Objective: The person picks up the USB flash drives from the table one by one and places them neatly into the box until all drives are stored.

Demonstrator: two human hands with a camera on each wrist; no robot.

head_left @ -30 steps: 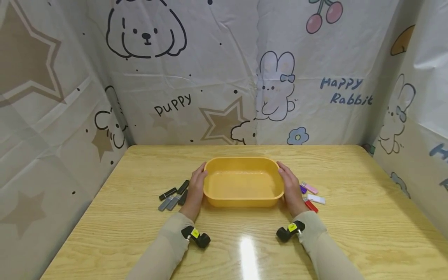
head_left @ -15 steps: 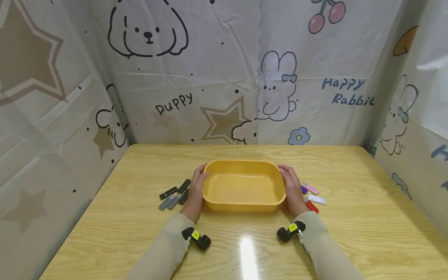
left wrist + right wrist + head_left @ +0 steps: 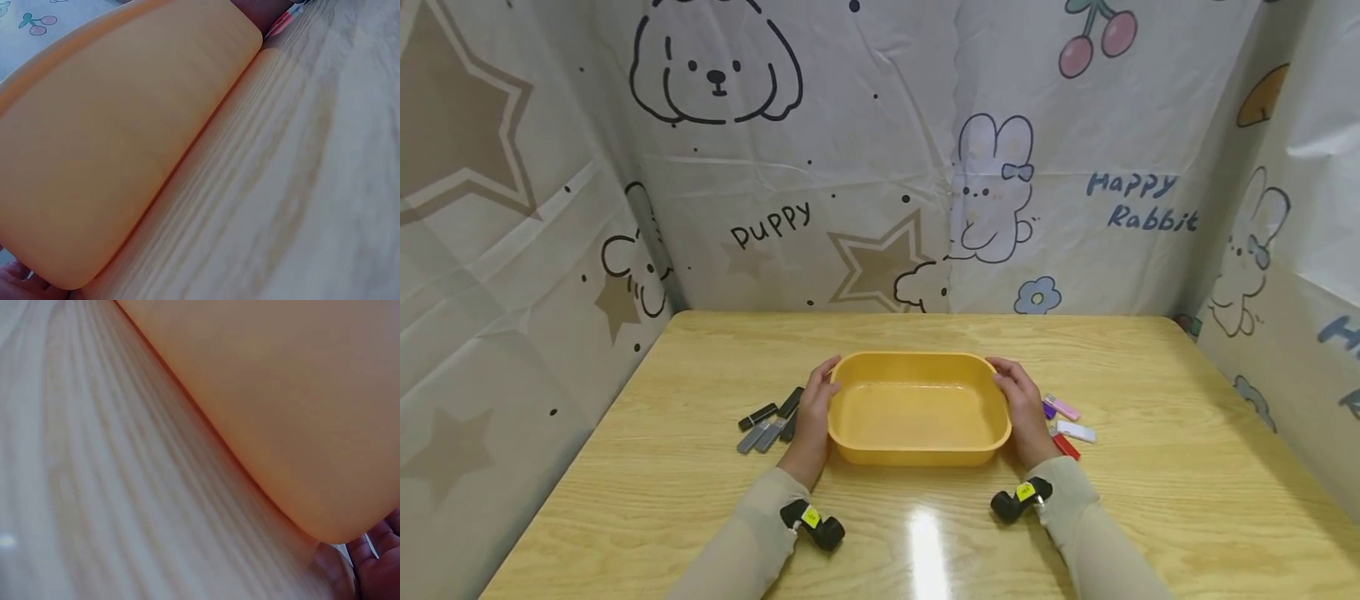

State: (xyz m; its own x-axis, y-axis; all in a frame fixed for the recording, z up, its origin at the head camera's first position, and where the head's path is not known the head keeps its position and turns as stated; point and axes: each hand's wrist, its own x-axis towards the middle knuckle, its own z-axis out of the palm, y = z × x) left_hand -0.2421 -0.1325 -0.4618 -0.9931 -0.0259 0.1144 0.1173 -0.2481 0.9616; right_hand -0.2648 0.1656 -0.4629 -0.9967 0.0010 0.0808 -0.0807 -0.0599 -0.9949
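A yellow plastic basin, oblong with rounded corners and nothing inside, sits on the wooden table in the head view. My left hand holds its left end, thumb at the rim and fingers along the outside. At the opposite end my right hand grips it the same way. Both wrist views are largely filled by the outer wall of the basin, whose bottom edge lies at the tabletop. Only some fingers of the right hand show in the right wrist view.
Several black and grey USB sticks lie just left of my left hand. Beyond the right hand are several more, among them a pink stick, a white stick and a red stick. A printed cloth walls the table.
The basin has slid a short way towards me, with both hands still holding its ends. The USB sticks lie where they were.
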